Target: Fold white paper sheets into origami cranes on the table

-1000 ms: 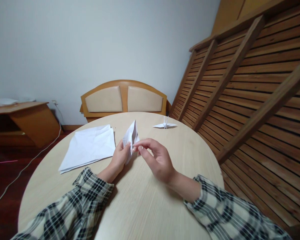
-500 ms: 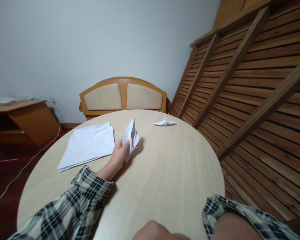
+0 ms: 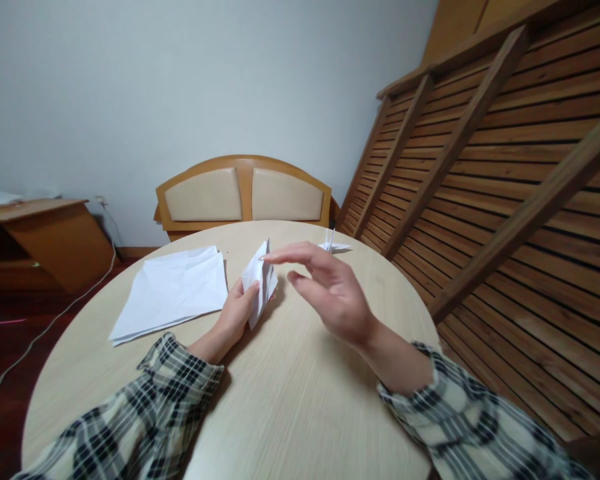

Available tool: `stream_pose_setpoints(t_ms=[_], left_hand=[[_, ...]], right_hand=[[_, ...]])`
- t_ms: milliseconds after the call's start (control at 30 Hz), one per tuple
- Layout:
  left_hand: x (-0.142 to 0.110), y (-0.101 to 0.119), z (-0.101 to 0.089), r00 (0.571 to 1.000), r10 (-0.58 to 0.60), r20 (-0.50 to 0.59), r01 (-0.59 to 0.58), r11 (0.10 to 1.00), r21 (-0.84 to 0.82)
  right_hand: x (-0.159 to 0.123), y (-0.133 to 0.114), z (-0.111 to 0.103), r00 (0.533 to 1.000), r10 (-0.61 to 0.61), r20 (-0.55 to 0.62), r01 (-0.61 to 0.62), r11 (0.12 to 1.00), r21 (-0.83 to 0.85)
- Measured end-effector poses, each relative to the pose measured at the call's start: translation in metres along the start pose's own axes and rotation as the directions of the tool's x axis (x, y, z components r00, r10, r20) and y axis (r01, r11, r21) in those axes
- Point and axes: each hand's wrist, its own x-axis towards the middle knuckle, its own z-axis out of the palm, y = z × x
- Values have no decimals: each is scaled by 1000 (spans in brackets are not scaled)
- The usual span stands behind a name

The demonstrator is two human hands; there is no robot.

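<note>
My left hand [image 3: 237, 310] grips a folded piece of white paper [image 3: 254, 272] just above the table, thumb on the near face and the other fingers mostly hidden behind. The paper is tilted, with several pointed layers. My right hand [image 3: 330, 287] is raised to the right of it, thumb and fingers apart, holding nothing. Its fingertips reach the paper's upper right edge; whether they touch it I cannot tell. Beyond the right hand stands a white paper crane [image 3: 331, 244], partly covered by that hand.
A stack of white paper sheets [image 3: 173, 290] lies at the left on the round wooden table [image 3: 285, 407]. A padded headboard [image 3: 245, 190] is behind the table. Wooden slats [image 3: 480, 180] lean along the right side. A low cabinet [image 3: 55, 243] and a cable are at the left.
My right hand has come up from the bottom edge to the folded paper, its fingers spread. My left hand keeps its grip in nearly the same place.
</note>
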Motion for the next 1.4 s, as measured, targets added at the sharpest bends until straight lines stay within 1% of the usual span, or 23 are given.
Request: stream_pose_setpoints(t_ms=[33,67,100,167,200,267,367,500,600,700,867,1033,1100,1233,1400], left_hand=[[0,0,1,1000,-27,7,28,999,-40],[-1,-1,2,998,-62,19,63,994,-87],[-1,-1,2,995,-96,31,99,986,-135],[0,-3,2,990,-134,39,139,971,-195],[0,-4,2,991,-130,33,134,971,-196],[2,-7,0,995,-99,23,101,981,-163],[3,-11,-1,997,-60,50,66,989,-131],[1,-10,0,998,-45,54,51,994,-98],[-2,-5,1,998,-29,51,28,999,18],[-4,-3,1,997,33,70,-44,987,153],[-2,-7,0,985,110,135,-138,965,222],[0,-8,-1,973,185,136,-219,926,306],[1,-10,-3,974,175,146,-211,935,286],[3,-14,-7,978,120,171,-153,970,191],[1,-8,-7,987,43,155,-58,994,93]], right_hand=[[25,19,5,998,8,-66,-10,999,-32],[40,40,10,990,39,-134,-47,998,-52],[46,62,15,977,100,-187,-115,991,-72],[39,99,26,956,209,-205,-233,968,-97],[31,112,30,956,214,-201,-241,963,-121],[16,127,35,972,178,-153,-201,969,-146],[9,128,37,986,130,-106,-149,968,-201],[15,123,35,988,122,-96,-148,930,-337],[18,122,33,987,110,-119,-150,897,-416],[19,123,30,987,88,-131,-138,885,-445],[22,127,28,982,103,-157,-157,911,-382],[22,135,28,976,115,-187,-167,943,-289],[22,139,28,970,124,-207,-178,947,-266],[22,143,27,967,140,-215,-187,959,-213],[23,142,26,963,189,-193,-211,973,-99]])
